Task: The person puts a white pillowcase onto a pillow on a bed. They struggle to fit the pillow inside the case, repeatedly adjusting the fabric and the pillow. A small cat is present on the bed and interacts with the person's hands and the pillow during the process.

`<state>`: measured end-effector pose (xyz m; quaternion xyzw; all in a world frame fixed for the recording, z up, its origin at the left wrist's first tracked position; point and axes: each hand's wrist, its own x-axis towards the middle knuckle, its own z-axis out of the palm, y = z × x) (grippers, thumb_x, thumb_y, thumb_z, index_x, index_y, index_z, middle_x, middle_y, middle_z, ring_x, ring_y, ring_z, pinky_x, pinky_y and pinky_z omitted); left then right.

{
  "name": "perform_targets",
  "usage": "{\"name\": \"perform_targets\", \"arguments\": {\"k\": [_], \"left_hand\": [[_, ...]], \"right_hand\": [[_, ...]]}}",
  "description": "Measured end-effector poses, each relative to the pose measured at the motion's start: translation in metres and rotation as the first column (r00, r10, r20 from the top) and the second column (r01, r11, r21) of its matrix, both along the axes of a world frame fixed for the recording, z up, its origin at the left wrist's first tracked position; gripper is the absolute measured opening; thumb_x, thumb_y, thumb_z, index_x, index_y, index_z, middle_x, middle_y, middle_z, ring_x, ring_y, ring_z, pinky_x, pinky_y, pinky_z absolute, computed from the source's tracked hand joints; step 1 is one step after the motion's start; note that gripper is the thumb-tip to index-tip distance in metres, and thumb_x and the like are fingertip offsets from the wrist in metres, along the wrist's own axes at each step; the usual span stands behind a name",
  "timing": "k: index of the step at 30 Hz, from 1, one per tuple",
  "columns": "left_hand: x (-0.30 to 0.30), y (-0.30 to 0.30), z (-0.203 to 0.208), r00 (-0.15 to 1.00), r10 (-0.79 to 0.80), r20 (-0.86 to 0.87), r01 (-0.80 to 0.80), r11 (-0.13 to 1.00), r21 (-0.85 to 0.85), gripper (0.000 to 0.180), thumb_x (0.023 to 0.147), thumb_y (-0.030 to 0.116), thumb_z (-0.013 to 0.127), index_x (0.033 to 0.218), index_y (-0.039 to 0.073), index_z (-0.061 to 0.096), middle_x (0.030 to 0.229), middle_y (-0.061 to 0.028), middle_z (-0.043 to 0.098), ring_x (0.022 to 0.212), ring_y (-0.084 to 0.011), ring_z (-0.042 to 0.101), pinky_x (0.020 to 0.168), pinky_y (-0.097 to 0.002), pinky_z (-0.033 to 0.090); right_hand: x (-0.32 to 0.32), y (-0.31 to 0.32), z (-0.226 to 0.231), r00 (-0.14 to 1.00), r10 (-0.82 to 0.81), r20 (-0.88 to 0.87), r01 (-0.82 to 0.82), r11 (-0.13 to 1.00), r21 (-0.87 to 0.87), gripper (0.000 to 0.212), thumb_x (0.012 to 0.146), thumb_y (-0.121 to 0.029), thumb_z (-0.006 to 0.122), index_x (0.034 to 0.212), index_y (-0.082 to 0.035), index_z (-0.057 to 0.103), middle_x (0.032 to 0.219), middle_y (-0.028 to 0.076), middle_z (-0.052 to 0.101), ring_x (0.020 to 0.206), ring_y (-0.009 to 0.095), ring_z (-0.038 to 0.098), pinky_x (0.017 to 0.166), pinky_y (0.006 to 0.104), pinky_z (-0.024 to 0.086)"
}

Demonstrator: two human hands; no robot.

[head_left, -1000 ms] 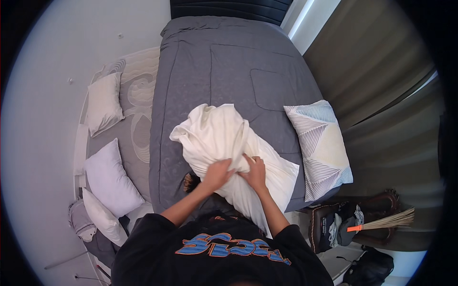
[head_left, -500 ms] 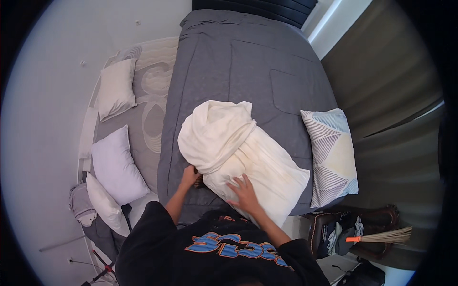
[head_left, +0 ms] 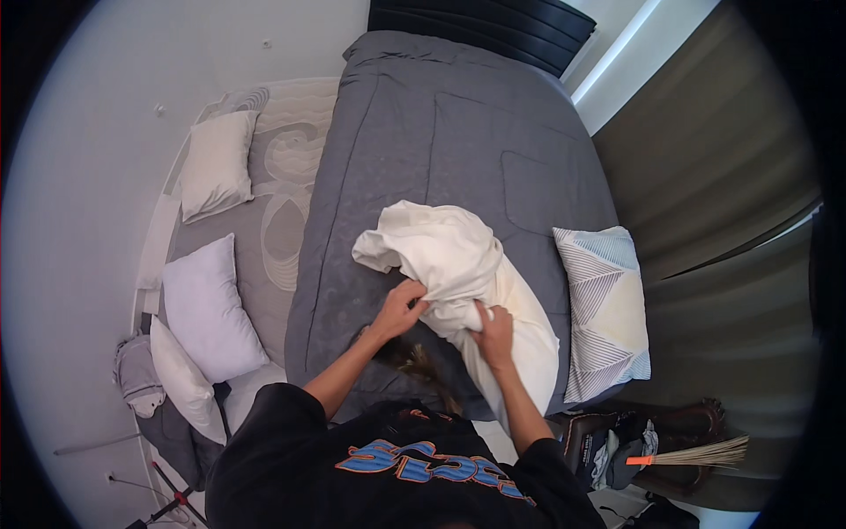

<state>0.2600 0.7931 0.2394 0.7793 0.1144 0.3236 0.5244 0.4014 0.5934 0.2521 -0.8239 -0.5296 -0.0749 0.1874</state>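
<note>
A white pillow (head_left: 520,339) with loose, bunched cream fabric (head_left: 441,242) over its far part lies on the near half of a grey-covered bed. My left hand (head_left: 402,309) pinches the fabric's left edge, fingers closed. On the near side of the folds, my right hand (head_left: 496,337) grips the bunched cloth with thumb and fingers. Whether the fabric is a separate pillowcase I cannot tell. Below my left hand, a brown, mottled, furry-looking thing (head_left: 414,361) lies on the bed, too blurred to make out.
A patterned pillow (head_left: 606,313) lies at the bed's right edge, near a dark curtain (head_left: 705,150). On the left, a bare mattress (head_left: 286,176) holds several plain pillows (head_left: 211,304). A chair with clothes and a straw broom (head_left: 696,453) stands at lower right.
My left hand has moved up and right onto the fabric's edge. My right hand has shifted right and closed on the cloth. The white bundle has turned and crumpled, exposing the brown thing.
</note>
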Motion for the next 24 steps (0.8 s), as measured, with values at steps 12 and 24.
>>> {"name": "perform_targets", "arguments": {"k": [12,24], "left_hand": [[0.067,-0.044,0.108,0.994,0.046,0.099,-0.057,0.992,0.112,0.029,0.079,0.013,0.068,0.104,0.005,0.058,0.099,-0.0111,0.055,0.093,-0.0283,0.053,0.081,-0.0359,0.044],[0.08,-0.05,0.058,0.941,0.319,0.116,-0.339,0.881,0.33,0.03,0.076,0.011,0.071,0.097,0.002,0.053,0.092,-0.0129,0.05,0.079,-0.027,0.052,0.069,-0.0351,0.044]], "right_hand": [[0.093,-0.068,0.101,0.759,-0.019,-0.651,-0.007,0.999,-0.037,0.064,0.069,-0.009,0.07,0.129,-0.003,0.049,0.109,0.015,0.059,0.102,0.031,0.057,0.09,0.0331,0.043],[0.009,-0.062,0.08,0.97,0.059,-0.234,-0.022,0.987,0.16,0.079,0.069,-0.036,0.075,0.136,-0.01,0.042,0.141,0.017,0.035,0.13,0.037,0.033,0.105,0.0518,0.025]]}}
